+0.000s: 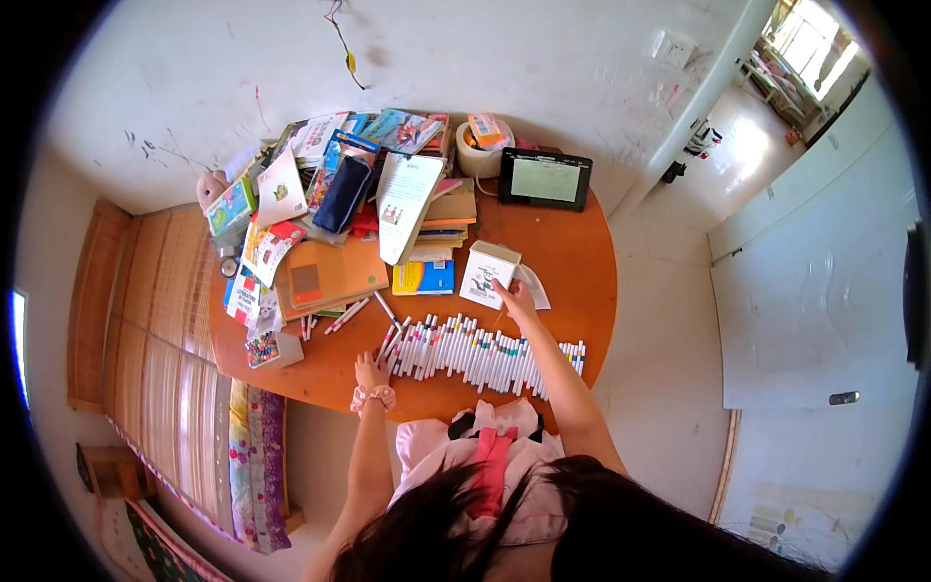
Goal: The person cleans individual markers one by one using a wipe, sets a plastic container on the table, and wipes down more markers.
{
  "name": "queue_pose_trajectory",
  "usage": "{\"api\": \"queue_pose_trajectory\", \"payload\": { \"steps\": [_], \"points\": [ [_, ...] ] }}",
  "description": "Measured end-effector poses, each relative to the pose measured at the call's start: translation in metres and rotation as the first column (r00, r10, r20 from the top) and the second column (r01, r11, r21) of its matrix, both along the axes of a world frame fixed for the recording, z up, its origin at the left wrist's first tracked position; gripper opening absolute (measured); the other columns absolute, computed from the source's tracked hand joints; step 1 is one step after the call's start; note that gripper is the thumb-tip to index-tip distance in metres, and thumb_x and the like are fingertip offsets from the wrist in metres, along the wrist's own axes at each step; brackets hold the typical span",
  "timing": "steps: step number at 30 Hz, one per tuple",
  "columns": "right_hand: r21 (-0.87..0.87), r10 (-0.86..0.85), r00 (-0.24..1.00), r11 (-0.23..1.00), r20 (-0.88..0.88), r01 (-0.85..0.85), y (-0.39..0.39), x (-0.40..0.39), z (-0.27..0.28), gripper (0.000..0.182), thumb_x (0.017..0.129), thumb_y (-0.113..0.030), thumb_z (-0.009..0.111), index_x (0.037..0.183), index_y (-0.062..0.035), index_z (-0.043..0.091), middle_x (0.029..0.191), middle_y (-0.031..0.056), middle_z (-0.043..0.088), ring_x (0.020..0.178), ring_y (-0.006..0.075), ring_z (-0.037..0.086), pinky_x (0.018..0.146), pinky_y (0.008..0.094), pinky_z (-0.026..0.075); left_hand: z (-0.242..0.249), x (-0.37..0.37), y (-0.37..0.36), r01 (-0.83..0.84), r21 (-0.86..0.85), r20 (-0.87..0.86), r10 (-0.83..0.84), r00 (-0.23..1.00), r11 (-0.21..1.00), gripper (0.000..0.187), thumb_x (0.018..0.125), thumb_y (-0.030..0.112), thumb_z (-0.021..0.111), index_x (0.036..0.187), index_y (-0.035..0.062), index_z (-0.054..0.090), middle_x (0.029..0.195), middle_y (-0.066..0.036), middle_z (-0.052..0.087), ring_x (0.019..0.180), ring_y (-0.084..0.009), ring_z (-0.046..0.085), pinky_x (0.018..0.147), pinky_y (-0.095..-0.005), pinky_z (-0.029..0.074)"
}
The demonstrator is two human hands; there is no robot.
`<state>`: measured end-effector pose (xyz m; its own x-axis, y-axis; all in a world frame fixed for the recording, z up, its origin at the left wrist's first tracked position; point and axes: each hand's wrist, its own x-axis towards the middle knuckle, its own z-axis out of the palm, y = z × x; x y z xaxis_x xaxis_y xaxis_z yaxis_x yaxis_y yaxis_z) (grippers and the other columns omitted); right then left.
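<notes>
A long row of white marker pens (pixel 472 351) with coloured bands lies side by side along the table's front. My left hand (pixel 369 372), a pink scrunchie on its wrist, rests at the row's left end. Its fingers are slightly apart and touch the lower ends of the tilted pens there; no pen shows clearly gripped. My right hand (pixel 514 299) reaches over the row and grips the lower right side of a white box (pixel 485 274) printed with a dark picture. The box stands behind the row, and a curved white flap or paper (pixel 532 288) lies beside it.
Books and papers (pixel 330 270) are heaped at the back left, with a dark blue pencil case (pixel 343 194) on top. A tablet (pixel 545 179) stands at the back right. Loose pens (pixel 349 315) and a white pen holder (pixel 281 351) are at the left.
</notes>
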<state>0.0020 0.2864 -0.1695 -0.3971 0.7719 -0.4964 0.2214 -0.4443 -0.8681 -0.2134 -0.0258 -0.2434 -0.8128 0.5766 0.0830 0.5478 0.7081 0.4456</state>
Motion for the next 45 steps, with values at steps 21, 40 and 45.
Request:
{"api": "queue_pose_trajectory", "payload": {
  "steps": [21, 40, 45],
  "points": [
    [0.301, 0.2, 0.941, 0.947, -0.274, -0.113, -0.005, 0.012, -0.014, 0.084, 0.081, -0.03, 0.078, 0.142, -0.0023, 0.028, 0.137, 0.0147, 0.044, 0.127, 0.0239, 0.043, 0.105, 0.0355, 0.038, 0.009, -0.098, -0.008, -0.05, -0.009, -0.253, 0.046, 0.966, 0.999, 0.048, 0.085, 0.01, 0.06, 0.129, -0.0003, 0.044, 0.134, -0.026, 0.041, 0.121, -0.0428, 0.043, 0.1, -0.0476, 0.04],
    [0.684, -0.398, 0.659, 0.686, 0.639, -0.249, 0.022, 0.052, -0.025, 0.044, 0.079, -0.03, 0.073, 0.115, -0.0055, 0.063, 0.117, 0.0163, 0.054, 0.11, 0.0339, 0.052, 0.087, 0.0446, 0.047, 0.085, -0.05, 0.121, -0.217, -0.587, 0.159, 0.374, 0.914, 0.78, 0.121, 0.061, 0.085, 0.059, 0.137, -0.005, 0.031, 0.139, -0.024, 0.032, 0.129, -0.0403, 0.034, 0.1, -0.0543, 0.039],
    [0.683, -0.406, 0.701, 0.714, 0.586, -0.158, 0.028, 0.058, -0.04, 0.024, 0.074, -0.021, 0.076, 0.093, -0.0087, 0.07, 0.103, 0.0137, 0.058, 0.1, 0.033, 0.056, 0.082, 0.0425, 0.048, 0.017, -0.072, 0.106, -0.166, -0.248, 0.04, 0.181, 0.983, 0.954, 0.084, 0.071, 0.05, 0.077, 0.13, 0.001, 0.042, 0.13, -0.026, 0.042, 0.12, -0.047, 0.04, 0.097, -0.0542, 0.041]
  ]
}}
